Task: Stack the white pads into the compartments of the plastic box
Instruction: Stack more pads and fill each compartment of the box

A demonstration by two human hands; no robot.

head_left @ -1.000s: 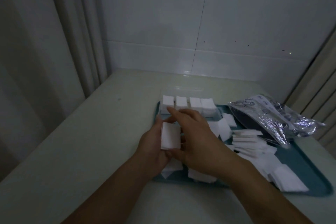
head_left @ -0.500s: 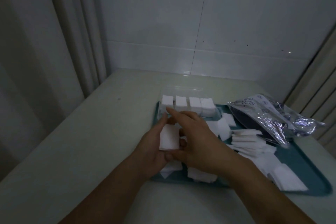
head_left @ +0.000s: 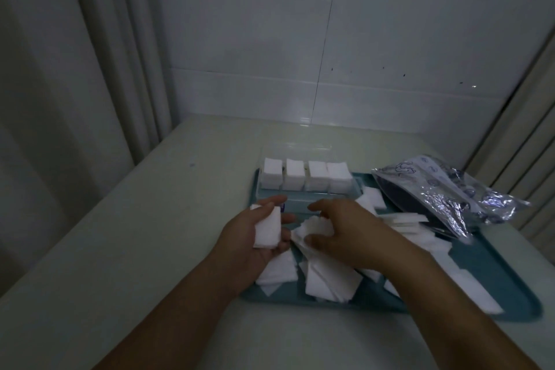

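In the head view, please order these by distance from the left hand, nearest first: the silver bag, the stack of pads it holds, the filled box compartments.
1. Stack of pads, inside the left hand.
2. Filled box compartments, behind it.
3. Silver bag, far right.

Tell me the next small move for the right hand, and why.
Probably lift the few loose pads the right hand is pinching and lay them onto the stack held in the left hand. The far row of the plastic box looks full; the near row looks empty, so that stack seems bound there.
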